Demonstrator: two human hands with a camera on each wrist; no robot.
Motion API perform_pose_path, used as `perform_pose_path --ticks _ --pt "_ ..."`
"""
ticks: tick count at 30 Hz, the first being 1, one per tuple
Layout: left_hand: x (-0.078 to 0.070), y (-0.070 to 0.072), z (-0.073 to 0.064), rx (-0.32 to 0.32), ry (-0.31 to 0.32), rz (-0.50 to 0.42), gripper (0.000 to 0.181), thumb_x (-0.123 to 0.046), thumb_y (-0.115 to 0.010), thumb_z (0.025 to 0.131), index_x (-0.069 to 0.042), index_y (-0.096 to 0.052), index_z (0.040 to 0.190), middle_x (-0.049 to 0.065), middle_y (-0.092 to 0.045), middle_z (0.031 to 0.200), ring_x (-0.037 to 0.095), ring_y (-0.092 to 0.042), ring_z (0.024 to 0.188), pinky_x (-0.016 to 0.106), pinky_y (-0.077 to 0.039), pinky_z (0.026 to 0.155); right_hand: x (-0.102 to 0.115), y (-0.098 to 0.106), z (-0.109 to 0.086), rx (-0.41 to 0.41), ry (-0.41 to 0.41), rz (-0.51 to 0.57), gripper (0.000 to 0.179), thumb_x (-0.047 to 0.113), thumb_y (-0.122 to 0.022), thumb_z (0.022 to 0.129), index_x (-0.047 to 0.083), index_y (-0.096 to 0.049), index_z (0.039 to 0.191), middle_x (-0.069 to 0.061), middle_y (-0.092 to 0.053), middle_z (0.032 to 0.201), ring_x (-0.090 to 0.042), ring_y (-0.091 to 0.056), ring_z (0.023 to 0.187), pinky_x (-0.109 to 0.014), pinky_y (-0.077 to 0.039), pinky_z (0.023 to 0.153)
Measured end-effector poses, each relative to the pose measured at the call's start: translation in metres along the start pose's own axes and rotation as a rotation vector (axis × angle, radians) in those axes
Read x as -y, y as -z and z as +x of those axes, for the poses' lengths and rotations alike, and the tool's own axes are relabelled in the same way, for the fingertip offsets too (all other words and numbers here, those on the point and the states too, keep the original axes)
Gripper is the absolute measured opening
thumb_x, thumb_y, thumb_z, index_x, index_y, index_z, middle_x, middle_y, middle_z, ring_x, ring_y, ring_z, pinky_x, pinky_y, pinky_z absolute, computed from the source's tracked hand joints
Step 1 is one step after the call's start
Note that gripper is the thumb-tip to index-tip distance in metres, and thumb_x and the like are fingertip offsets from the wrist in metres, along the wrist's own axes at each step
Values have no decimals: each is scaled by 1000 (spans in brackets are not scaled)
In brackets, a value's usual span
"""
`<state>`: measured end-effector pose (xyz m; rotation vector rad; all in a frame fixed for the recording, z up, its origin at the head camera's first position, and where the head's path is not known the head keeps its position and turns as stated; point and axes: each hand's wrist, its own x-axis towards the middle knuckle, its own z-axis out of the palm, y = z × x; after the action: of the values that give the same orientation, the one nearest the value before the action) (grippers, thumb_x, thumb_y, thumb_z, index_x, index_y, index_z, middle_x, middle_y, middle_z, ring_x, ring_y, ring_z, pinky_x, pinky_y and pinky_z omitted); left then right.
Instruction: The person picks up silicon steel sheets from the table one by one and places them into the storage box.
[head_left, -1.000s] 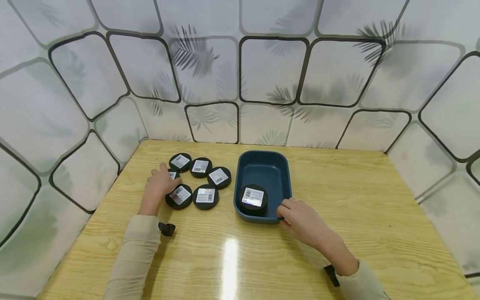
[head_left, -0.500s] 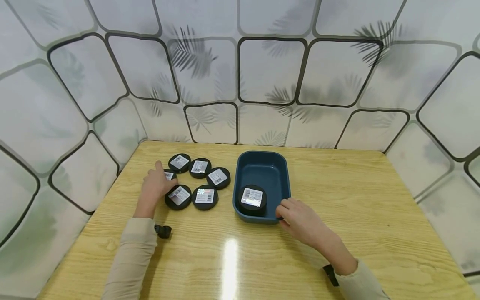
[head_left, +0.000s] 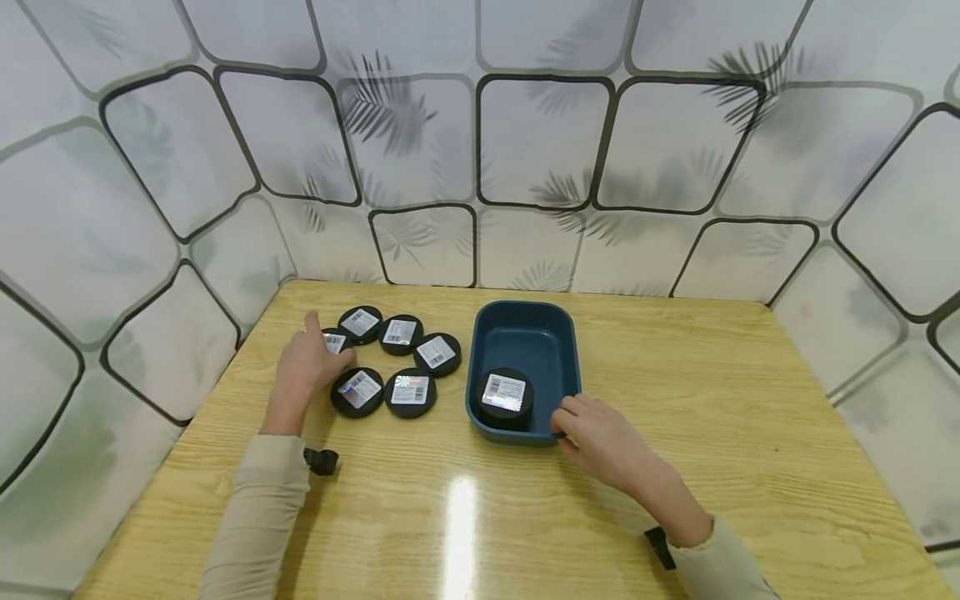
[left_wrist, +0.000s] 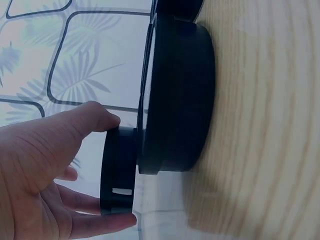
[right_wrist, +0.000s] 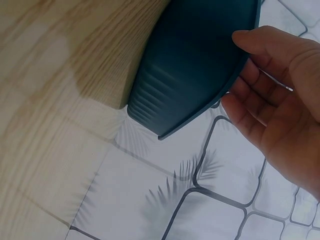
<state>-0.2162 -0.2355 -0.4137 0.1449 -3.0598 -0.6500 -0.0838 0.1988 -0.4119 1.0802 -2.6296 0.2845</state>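
In the head view my left hand (head_left: 303, 367) is at the left group of black round containers with white labels. It pinches one black round container (left_wrist: 119, 165), thumb on one side and fingers on the other, as the left wrist view shows. Beside it, a thicker-looking black container (left_wrist: 180, 95) rests on the table. My right hand (head_left: 603, 437) pinches the rim of a dark blue rectangular bin (head_left: 553, 358) near its front right corner; thumb and fingers show on the rim (right_wrist: 239, 75) in the right wrist view. Another labelled black container (head_left: 506, 400) lies in the bin's front left part.
Several more labelled black containers, such as the front one (head_left: 410, 393) and the rear one (head_left: 360, 324), lie close together left of the bin. The wood-grain table (head_left: 690, 375) meets patterned walls (head_left: 547, 142) at the back and sides.
My left hand has shifted left and slightly back, and the black container in its grip has moved away from the neighbouring ones. My right hand and the bin have stayed in place.
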Motion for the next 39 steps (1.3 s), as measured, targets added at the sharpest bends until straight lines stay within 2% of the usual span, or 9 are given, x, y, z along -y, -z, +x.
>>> perform_pose_path --ticks 4,9,13,19,24,30,39 --pt "-4 2 1 -25 -44 1 98 -36 -66 85 8 -11 153 44 -53 119 54 -58 102 60 -48 86 0 -1 0 -2 -4 -5 24 4 -84 75 14 -64 83 2 -56 82 -14 -51 75 -27 -48 67" --pt "-19 5 1 -41 -113 29 91 -39 -64 87 6 -20 152 43 -51 123 55 -56 107 61 -46 89 -1 -2 -1 -10 3 3 24 3 -84 74 12 -64 83 2 -56 82 -14 -51 74 -27 -48 66" --pt "-33 5 2 -32 -143 57 85 -41 -63 88 5 -28 150 41 -48 130 55 -54 111 62 -46 90 -1 -1 -1 -10 2 -3 24 3 -84 74 13 -64 83 2 -56 81 -14 -51 74 -27 -48 66" --pt "-49 2 2 -11 -171 47 82 -42 -62 88 4 -33 149 38 -48 133 51 -54 113 60 -46 91 0 0 0 16 -2 -15 22 4 -83 76 13 -64 83 2 -56 81 -15 -51 75 -28 -47 68" --pt "-63 1 1 7 -188 40 82 -42 -62 88 2 -33 150 36 -47 137 51 -54 115 60 -46 93 0 0 0 13 4 -15 22 3 -83 76 12 -63 83 2 -56 81 -15 -51 75 -29 -48 68" --pt "-85 0 0 5 -240 42 81 -42 -62 88 1 -34 151 34 -48 137 49 -55 114 59 -47 92 0 0 0 0 12 -14 23 2 -83 75 13 -63 82 2 -57 81 -15 -51 74 -29 -48 67" --pt "-119 -1 -4 37 -295 25 82 -44 -64 90 -2 -32 153 31 -46 142 45 -54 119 57 -47 94 -1 -1 -1 -12 16 -14 22 2 -82 75 13 -64 82 2 -57 81 -15 -52 74 -29 -49 67"
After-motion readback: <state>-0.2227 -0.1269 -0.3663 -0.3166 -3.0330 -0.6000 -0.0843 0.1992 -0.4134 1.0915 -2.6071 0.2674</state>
